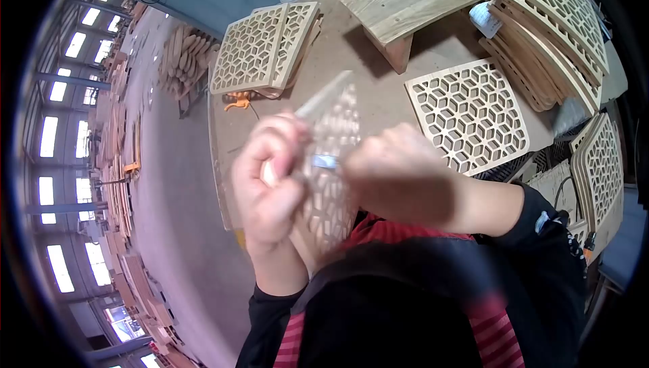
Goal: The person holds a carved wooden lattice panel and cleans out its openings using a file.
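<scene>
A wooden lattice panel (331,199) stands steeply tilted close to my body, seen at a sharp angle and smeared by motion. My left hand (270,175) is closed at the panel's left edge, fingers curled and thumb bent. On the other side my right hand (395,168) is closed in a blurred fist close to the panel's face. A small bluish-white strip (325,161) sticks out from the right fist against the lattice; its kind is too blurred to tell. Flat on the table, right of my hands, lies another lattice panel (470,116).
Lattice panels (253,50) are stacked at the table's far left, above an orange tool (237,101). A small wooden bench (419,3) stands at the back. More panels (558,13) pile up at right, with another stack (602,172) below. The table's left edge (218,178) borders the floor.
</scene>
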`<action>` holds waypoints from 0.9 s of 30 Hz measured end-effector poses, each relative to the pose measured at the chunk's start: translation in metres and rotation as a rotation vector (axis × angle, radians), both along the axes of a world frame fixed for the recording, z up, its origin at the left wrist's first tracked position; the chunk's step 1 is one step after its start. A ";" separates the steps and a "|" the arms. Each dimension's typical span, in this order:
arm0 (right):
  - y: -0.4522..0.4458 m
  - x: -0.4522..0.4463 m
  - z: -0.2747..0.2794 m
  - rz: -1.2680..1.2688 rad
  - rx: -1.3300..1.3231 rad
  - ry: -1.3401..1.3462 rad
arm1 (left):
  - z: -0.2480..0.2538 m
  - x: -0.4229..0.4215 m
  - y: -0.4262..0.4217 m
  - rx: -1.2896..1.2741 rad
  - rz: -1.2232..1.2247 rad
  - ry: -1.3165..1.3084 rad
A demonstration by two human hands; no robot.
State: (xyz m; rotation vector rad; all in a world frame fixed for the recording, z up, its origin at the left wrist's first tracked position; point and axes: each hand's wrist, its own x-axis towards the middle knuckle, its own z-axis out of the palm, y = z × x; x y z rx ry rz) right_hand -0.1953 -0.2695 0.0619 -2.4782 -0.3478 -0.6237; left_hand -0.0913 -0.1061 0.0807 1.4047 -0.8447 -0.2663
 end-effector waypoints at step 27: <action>-0.013 -0.002 0.004 -0.030 -0.090 0.212 | -0.001 0.009 0.020 -0.011 0.046 0.033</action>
